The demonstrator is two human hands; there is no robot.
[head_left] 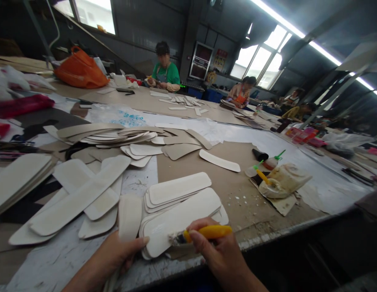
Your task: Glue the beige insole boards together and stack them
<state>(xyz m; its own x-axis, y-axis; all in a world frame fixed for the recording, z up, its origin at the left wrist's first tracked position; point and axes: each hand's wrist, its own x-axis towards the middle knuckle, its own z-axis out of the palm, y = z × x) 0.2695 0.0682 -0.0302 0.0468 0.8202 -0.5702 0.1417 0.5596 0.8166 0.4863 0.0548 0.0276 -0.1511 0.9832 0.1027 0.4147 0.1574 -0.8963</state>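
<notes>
A brush with a yellow handle [213, 232] is gripped in my right hand [223, 253]. Its bristles touch the top piece of a stack of white, round-cornered strips [184, 213], where a wet sheen shows. At the left end of that stack is my left hand [119, 251], closed around a pale strip [129, 215] that stands up from it. The left thumb reaches across to the stack's near edge, and the other left fingers are mostly hidden. Behind lies another small stack of white strips [179, 187].
Crossed strips [78, 194] and a pile of curved pieces [115, 136] lie left and beyond. At right are a cut-open plastic jug [293, 178], small bottles [272, 162] and a black cup [260, 154]. An orange bag [81, 69] sits far left. Several people work behind.
</notes>
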